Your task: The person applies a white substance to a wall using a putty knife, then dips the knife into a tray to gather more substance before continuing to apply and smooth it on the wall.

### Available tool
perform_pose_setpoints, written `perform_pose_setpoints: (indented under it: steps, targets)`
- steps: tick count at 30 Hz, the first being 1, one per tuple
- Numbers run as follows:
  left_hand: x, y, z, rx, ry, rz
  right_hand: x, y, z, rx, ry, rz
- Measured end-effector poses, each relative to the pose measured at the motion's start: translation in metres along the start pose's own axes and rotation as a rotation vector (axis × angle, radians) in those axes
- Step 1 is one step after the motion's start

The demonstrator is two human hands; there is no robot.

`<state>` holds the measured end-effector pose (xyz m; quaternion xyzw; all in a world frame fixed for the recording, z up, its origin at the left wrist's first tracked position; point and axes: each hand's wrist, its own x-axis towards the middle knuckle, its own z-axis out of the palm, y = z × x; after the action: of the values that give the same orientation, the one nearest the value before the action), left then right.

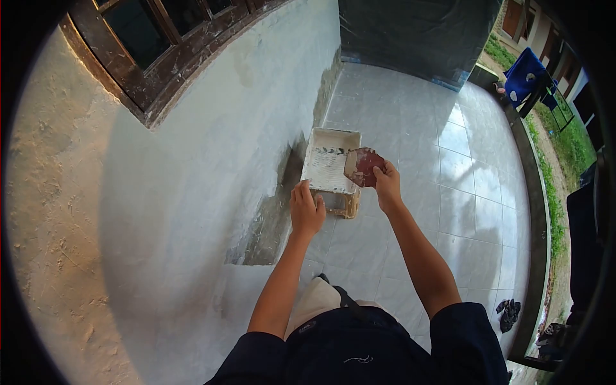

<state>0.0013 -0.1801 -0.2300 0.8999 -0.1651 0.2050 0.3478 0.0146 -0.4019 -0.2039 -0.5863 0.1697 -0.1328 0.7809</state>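
Note:
A white, paint-smeared paint tray [319, 158] with dark flecks in its ribbed bed rests on a small wooden stool [350, 205]. My left hand [305, 210] is at its near left corner, fingers along the left side and thumb by the near edge, closed on that corner. Over the tray's right side, my right hand [387, 187] pinches a flat, angular reddish-brown piece [364, 168] between thumb and fingers. Pale, paste-like material coats its left edge. I cannot make out exactly what kind of tool it is.
A patchy white wall [192, 173] with a wooden window frame [122, 70] runs along the left. Grey floor tiles [410, 244] spread to the right, up to a low ledge [538, 256]. A dark sheet [417, 38] hangs ahead. A crumpled black item [509, 314] lies at right.

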Motion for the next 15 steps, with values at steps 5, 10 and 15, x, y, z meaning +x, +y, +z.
perform_pose_setpoints:
  steps: [5, 10, 15]
  targets:
    - [0.017, -0.007, 0.03, -0.042, -0.042, -0.009, 0.016, 0.004, -0.008, 0.001, 0.069, -0.003]
    - [0.038, -0.021, 0.067, -0.097, -0.121, -0.042, 0.049, 0.025, -0.009, 0.041, 0.105, -0.001]
    - [0.051, -0.042, 0.107, -0.114, -0.19, -0.123, 0.088, 0.066, -0.012, 0.049, 0.139, 0.099]
